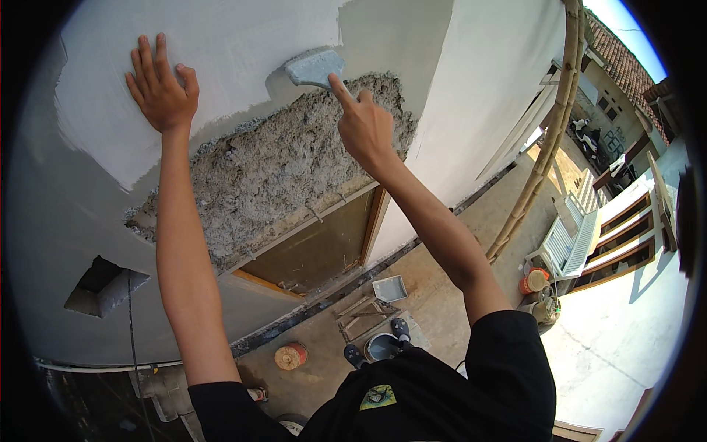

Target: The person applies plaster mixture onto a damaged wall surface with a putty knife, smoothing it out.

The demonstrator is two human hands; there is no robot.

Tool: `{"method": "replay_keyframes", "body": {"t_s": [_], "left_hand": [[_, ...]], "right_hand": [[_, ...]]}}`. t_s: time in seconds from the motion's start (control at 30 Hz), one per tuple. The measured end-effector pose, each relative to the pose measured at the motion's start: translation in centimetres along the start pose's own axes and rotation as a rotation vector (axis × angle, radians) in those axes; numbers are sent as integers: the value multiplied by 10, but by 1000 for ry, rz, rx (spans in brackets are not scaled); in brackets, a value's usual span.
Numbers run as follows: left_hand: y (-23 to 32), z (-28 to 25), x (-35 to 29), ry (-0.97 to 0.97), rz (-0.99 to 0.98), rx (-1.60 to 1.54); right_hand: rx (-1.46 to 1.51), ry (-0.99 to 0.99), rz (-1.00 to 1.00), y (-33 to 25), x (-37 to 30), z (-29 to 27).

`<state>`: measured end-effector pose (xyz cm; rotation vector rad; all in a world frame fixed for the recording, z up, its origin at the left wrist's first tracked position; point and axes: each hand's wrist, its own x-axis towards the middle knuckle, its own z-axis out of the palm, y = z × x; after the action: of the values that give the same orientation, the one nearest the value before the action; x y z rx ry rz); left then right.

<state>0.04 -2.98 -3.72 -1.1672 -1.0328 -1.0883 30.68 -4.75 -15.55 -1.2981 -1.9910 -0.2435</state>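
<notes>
- So our right hand grips the trowel, index finger out, at the rough patch's top edge.
- Left hand is spread flat on smooth plaster, with open wall beyond it.

Open wall lies between both hands; bamboo pole stands well right.

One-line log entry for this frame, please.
left hand: flat on wall | right hand: presses trowel at rough patch edge
</notes>
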Motion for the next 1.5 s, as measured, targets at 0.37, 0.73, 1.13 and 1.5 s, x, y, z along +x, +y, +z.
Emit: {"method": "replay_keyframes", "body": {"t_s": [0.37, 0.73, 1.13, 1.5], "left_hand": [[-9, -1, -5, -17, 4, -11], [-15, -4, -8, -19, 6, -33], [-11, -37, -28, -202, 13, -147], [165, -337, -400, -1224, -1015, -491]], "right_hand": [[32, -106, 165, -42, -20, 15], [38, -310, 319, -7, -145, 77], [789, -357, 1006, 51, -496, 74], [846, -140, 1521, 108, -585, 134]]}}
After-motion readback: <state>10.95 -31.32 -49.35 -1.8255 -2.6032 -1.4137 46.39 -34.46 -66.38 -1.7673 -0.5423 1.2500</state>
